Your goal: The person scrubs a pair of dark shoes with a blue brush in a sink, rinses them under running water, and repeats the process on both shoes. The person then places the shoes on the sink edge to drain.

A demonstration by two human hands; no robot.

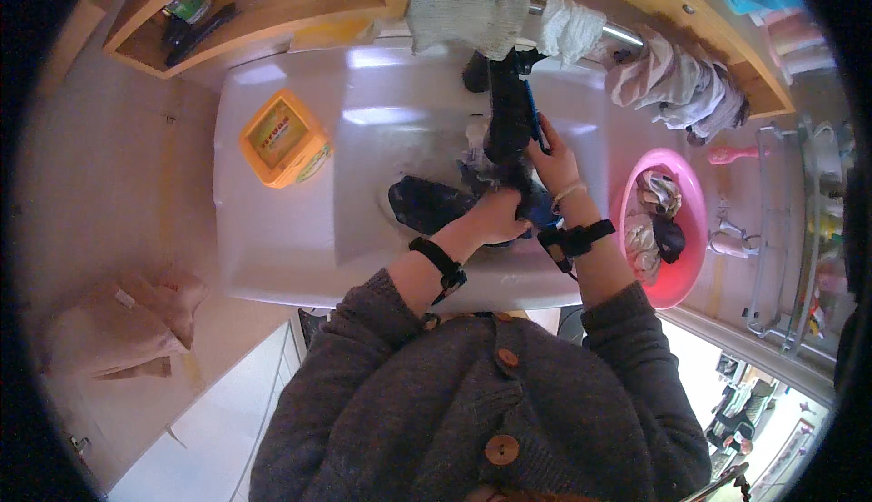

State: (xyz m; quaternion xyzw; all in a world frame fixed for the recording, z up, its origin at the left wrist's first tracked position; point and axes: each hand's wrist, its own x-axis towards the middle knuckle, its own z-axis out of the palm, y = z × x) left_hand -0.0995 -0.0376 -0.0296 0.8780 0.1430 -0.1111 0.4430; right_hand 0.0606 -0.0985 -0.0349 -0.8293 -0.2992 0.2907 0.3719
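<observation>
My left hand (pixel 501 216) is closed on a dark, wet item (pixel 521 178), perhaps a shoe or bunched fabric, low in the white sink basin (pixel 279 243). A dark shoe-like piece (pixel 429 203) lies to its left. Just right of a long dark shape (pixel 507 117), my right hand (pixel 555 165) grips a slim blue-edged object (pixel 533 110), possibly a brush; its far end is unclear. Dark parts by the back wall, perhaps a tap, overlap that shape. Some blue shows beneath my right wrist. My hands hide much of the held item.
An orange plastic tub (pixel 317 144) stands at the basin's left. To the right is a pink basin (pixel 698 229) holding cloths. Cloths (pixel 470 15) hang on a metal rail (pixel 623 35) at the back, below a wooden shelf (pixel 327 1). A wire rack (pixel 763 229) stands far right.
</observation>
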